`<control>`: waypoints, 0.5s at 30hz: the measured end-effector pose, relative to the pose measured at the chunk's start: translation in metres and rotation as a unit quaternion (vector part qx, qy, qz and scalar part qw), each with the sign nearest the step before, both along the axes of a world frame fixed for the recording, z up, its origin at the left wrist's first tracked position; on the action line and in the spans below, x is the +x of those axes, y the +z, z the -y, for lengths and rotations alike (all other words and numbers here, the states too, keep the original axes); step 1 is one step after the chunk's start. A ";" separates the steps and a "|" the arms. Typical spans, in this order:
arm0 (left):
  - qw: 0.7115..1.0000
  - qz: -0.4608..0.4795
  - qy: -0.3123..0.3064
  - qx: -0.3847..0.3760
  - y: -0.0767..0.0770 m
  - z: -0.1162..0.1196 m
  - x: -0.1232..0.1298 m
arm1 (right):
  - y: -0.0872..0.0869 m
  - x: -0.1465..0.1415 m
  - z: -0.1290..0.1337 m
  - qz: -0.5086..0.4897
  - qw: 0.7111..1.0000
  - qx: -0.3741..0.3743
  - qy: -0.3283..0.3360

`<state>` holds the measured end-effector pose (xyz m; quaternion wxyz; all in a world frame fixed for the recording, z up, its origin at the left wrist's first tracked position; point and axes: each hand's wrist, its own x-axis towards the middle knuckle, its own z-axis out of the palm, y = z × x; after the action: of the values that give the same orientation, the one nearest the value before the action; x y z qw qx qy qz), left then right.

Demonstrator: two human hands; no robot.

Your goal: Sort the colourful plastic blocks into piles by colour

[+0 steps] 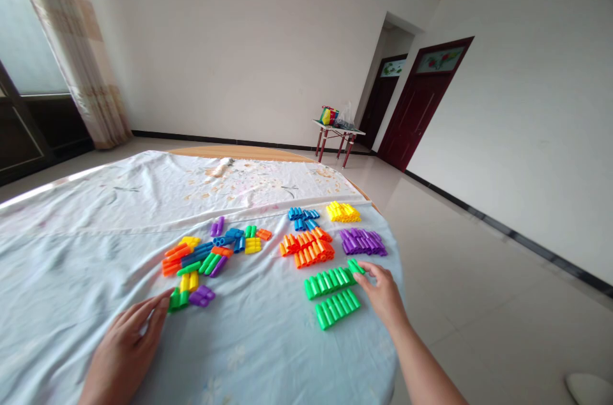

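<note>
My right hand (383, 293) pinches a green plastic tube piece (354, 266) between thumb and fingers, at the right end of a row of green tube pieces (328, 282). A second green row (338, 309) lies just in front of it. At the left, my left hand (131, 338) has its fingertips closed on another green tube piece (179, 300); part of that piece is hidden by the fingers. Beyond it lies a mixed heap with orange pieces (175, 258), blue pieces (197, 253), yellow pieces (189, 281) and purple pieces (202, 295).
Sorted groups lie on the right: orange tubes (307, 247), blue tubes (303, 218), yellow tubes (343, 211) and purple tubes (363, 242). A pale cloth (249, 354) covers the round table, whose edge curves down at the right. A small table (357, 132) with bags stands farther off.
</note>
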<state>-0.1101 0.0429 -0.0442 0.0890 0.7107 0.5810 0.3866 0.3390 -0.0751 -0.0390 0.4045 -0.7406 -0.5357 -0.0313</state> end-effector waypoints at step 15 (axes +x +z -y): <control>1.000 0.008 -0.009 0.008 -0.003 0.002 -0.001 | -0.002 -0.012 -0.001 0.057 0.998 0.035 0.008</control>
<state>-0.1106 0.0410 -0.0468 0.0918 0.7137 0.5707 0.3957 0.3268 -0.0741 -0.0407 0.3994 -0.7183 -0.5626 -0.0888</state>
